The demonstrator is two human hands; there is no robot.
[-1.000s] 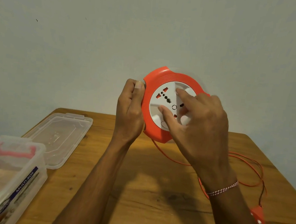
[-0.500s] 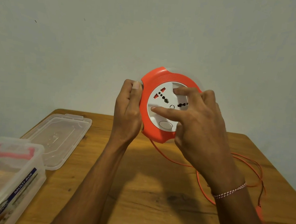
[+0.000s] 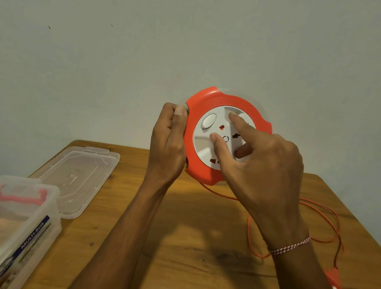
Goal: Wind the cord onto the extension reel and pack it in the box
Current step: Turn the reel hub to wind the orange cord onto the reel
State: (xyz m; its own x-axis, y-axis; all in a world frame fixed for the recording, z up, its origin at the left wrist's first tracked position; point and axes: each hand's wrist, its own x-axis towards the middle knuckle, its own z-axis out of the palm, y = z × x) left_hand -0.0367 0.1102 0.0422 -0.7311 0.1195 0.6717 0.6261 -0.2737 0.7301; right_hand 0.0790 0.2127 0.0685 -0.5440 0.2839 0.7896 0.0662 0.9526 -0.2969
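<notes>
Left hand [image 3: 167, 142] is curled around the left rim of the reel [image 3: 214, 104], thumb up along its edge, holding it upright above the table [image 3: 175, 247]. Far left, a clear box [image 3: 12, 225] stands open on the table, its lid [image 3: 77, 177] lying flat just beside it. Right hand [image 3: 263, 172] has its fingers spread, two fingertips [image 3: 234, 118] pressed on the reel's white socket face. An orange cord [image 3: 252, 241] hangs from the reel's bottom and loops loose over the table to the plug [image 3: 333, 278] at the right edge.
</notes>
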